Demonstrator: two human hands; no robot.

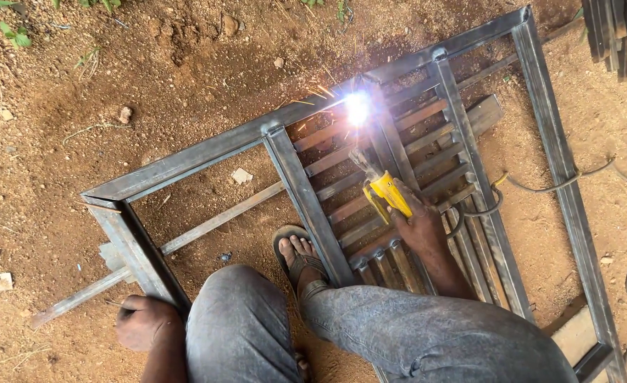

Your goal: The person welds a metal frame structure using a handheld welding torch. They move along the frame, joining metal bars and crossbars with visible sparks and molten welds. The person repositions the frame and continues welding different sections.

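- Centrally, the right hand (418, 225) is closed around a yellow holder (388, 195); its rod tip meets the frame (186, 159) at a bright arc (357, 108).
- Frame: steel tube, lying flat on bare soil (79, 92); judged heavy, rigid and hot near the arc, best gripped at a far corner.
- Left hand (142, 323) is curled against the near corner of the frame.
- A cable (540, 188) trails right from the holder.
- A sandalled foot (301, 259) rests inside the frame.

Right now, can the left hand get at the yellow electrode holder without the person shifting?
Probably not. The left hand rests on the near left corner of the steel frame, and both bent knees lie between it and the yellow electrode holder, which the right hand grips near the welding arc.
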